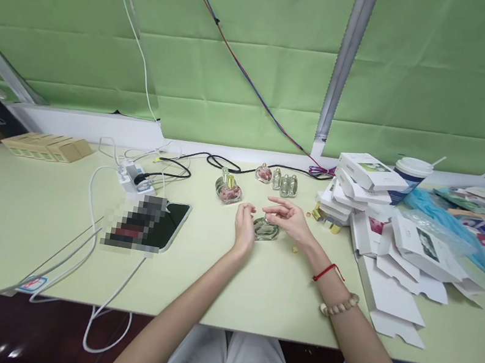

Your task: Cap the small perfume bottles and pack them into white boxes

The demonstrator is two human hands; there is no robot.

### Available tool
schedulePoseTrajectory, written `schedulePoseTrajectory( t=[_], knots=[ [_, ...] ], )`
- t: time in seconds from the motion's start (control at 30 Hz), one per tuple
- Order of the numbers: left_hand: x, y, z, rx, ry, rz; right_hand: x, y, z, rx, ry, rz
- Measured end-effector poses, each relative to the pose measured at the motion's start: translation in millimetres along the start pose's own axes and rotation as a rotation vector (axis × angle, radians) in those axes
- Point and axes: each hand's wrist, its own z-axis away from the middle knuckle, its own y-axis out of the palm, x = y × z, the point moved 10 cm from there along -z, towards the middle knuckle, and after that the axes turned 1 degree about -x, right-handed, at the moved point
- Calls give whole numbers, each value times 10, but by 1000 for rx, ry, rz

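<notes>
While left hand (244, 229), fingers curled, flanks glass bottle (266, 230), right hand (289, 218) is at bottle's top; can't tell if either grips. White boxes (390, 296) off right.

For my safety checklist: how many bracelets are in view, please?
2, both on the right forearm: a red cord bracelet and, farther up, a beaded bracelet.

L grip (244, 230) on edge, fingers (245, 210) curled; R grip (292, 219) opp., fingers part-bent left; forearms (190, 309) angle in.
</notes>
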Motion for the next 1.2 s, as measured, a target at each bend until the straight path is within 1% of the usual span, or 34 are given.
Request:
schedulePoseTrajectory(
  t=[0.03,0.07,0.1,0.17,0.2,0.27,0.37,0.4,0.47,0.5,0.53,0.57,0.63,0.7,0.73,0.83,1.0,1.1,1.2],
  knots=[
    [67,2,-4,-8,-47,16,6,2,2,0,-6,9],
    [88,-9,-6,-24,-58,20,11,2,3,-3,-11,15],
    [63,-25,-4,-40,-33,11,13,0,2,-9,-15,18],
    [-103,-69,19,-68,100,-28,5,-8,-5,-25,-17,21],
    [-225,-91,50,-80,195,-53,-4,-11,-10,-33,-15,26],
    [-515,-124,167,-96,430,-108,-23,-17,-21,-46,-8,53],
    [-947,-88,518,-87,876,-243,-25,-22,-31,-51,-6,113],
    [-1044,-31,669,-51,1029,-288,-18,-18,-31,-43,-5,118],
    [-1118,134,952,92,1277,-350,5,-18,-24,-23,1,98],
    [-1101,228,1064,191,1353,-367,16,-38,-18,-31,10,84],
    [-1058,328,1149,300,1393,-383,25,-74,-11,-52,25,75],
    [-993,434,1207,410,1396,-406,30,-121,-2,-83,44,74],
    [-819,644,1263,604,1329,-479,43,-201,19,-135,74,88],
    [-629,814,1265,741,1212,-565,68,-202,31,-125,74,80],
    [-551,872,1251,781,1153,-600,85,-180,34,-104,62,64],
    [-441,943,1200,820,1040,-640,104,-88,43,-39,39,20],
    [-427,971,1164,886,968,-610,51,54,54,80,57,42],
    [-382,985,1136,918,909,-607,18,51,44,92,63,69],
    [-332,996,1145,965,875,-577,15,3,19,54,32,104]
  ],
)
